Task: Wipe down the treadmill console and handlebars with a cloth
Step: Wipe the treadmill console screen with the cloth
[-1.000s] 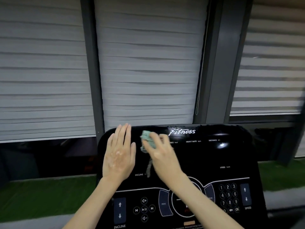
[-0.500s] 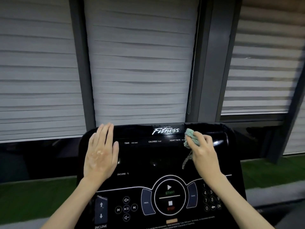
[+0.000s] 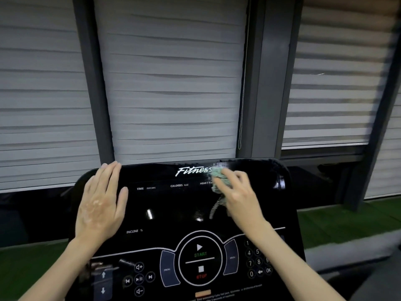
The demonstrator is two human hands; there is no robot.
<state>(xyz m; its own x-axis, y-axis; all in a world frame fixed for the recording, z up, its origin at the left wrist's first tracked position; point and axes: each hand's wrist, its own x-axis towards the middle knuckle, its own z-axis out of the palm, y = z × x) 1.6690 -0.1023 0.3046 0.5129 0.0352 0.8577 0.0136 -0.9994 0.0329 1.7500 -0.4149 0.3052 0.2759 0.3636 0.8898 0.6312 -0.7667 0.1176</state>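
Treadmill console [image 3: 173,209], black and glossy, fills the lower middle of your view, with its white Fitness logo [image 3: 193,170] near the top edge. Your cloth [image 3: 218,177], a pale green bunched wad, lies on the panel touching the right end of that logo and covers the end of the HEART RATE label just below it. Your right hand [image 3: 240,196] has its fingers curled over the cloth and grips it against the panel. Both are blurred, so you cannot tell exactly how each finger lies. A thin strand of the cloth hangs down, below and right of the logo.

Your left hand [image 3: 102,203] rests flat on the console, left of the logo and a little lower. Its fingers are straight and close together, the thumb is spread toward the logo side, and it holds nothing.

Straight below the logo, well apart from it, sits the round START and STOP control [image 3: 200,250]. Above the logo, behind the console, grey slatted blinds [image 3: 173,83] hang between dark frames, and a thin cord [image 3: 243,94] hangs up and to the logo's right.
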